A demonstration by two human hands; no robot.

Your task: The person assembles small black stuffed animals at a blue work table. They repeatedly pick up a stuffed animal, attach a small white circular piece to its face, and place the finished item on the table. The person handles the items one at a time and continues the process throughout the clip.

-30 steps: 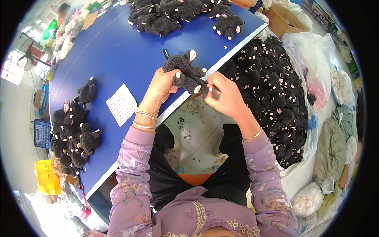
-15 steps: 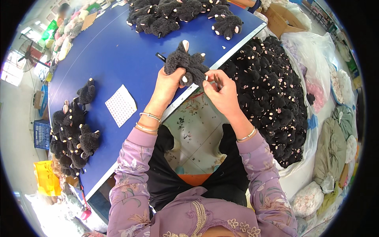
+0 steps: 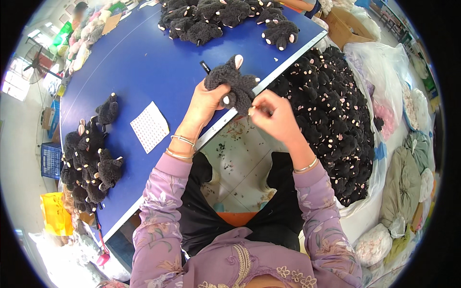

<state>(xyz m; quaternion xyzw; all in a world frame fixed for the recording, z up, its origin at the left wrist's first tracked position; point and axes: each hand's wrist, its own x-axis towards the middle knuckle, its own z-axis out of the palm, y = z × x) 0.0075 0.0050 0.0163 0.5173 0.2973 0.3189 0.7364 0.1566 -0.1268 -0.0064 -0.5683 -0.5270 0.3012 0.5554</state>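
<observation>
A small black plush toy point(image 3: 235, 80) with pale pink ear and paw tips is held above the table's edge, a dark tag sticking out from it. My left hand point(image 3: 204, 103) is closed around its body, thumb on top. Beside its lower right limb, my right hand point(image 3: 277, 117) is closed in a pinch at a pale tip. Whatever lies between those fingers is dark, small and partly hidden. On the blue table point(image 3: 158, 62), a sheet of small printed marks point(image 3: 150, 127) lies left of my hands.
Plush toys point(image 3: 89, 163) are heaped at the table's left, and more toys point(image 3: 211, 21) lie along the far side. A large bag of black toys point(image 3: 331, 125) stands at the right. Beyond it are a cardboard box point(image 3: 345, 24) and clear plastic bags point(image 3: 379, 62). Another person's arm point(image 3: 300, 5) shows at the top.
The toy and my left hand have shifted slightly right and down in the picture. My right hand has turned, its fingers curling tighter by the toy's limb.
</observation>
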